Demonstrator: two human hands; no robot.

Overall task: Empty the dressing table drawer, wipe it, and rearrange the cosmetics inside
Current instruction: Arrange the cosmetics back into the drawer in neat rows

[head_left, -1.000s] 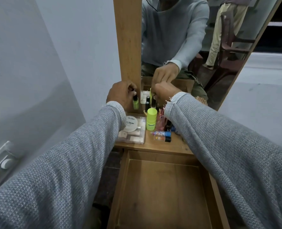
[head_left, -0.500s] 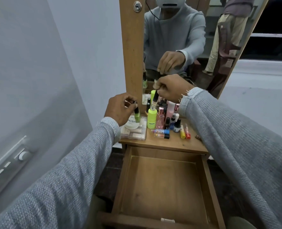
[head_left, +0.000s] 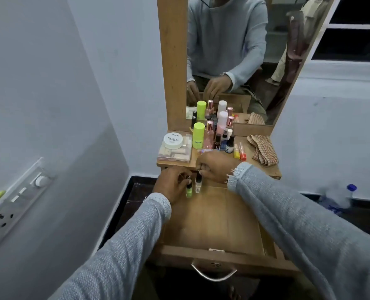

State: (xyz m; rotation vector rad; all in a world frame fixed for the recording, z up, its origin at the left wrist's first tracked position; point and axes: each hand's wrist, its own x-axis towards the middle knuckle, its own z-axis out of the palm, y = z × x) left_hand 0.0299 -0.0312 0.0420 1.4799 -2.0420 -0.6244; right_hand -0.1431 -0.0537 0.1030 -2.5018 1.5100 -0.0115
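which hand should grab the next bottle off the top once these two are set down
Right, probably. The right hand sits just below the tabletop's bottle cluster; the left hand is lower, at the drawer's back-left corner.

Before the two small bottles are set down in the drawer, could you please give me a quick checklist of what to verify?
1. Left hand grips the green bottle: ok.
2. Right hand grips the clear bottle: ok.
3. Both bottles upright, caps on: ok.
4. Drawer pulled open, bare floor below the bottles: ok.
5. Bottles touching the drawer floor: cannot tell.
6. Drawer wiped clean: cannot tell; the cloth lies on the tabletop.
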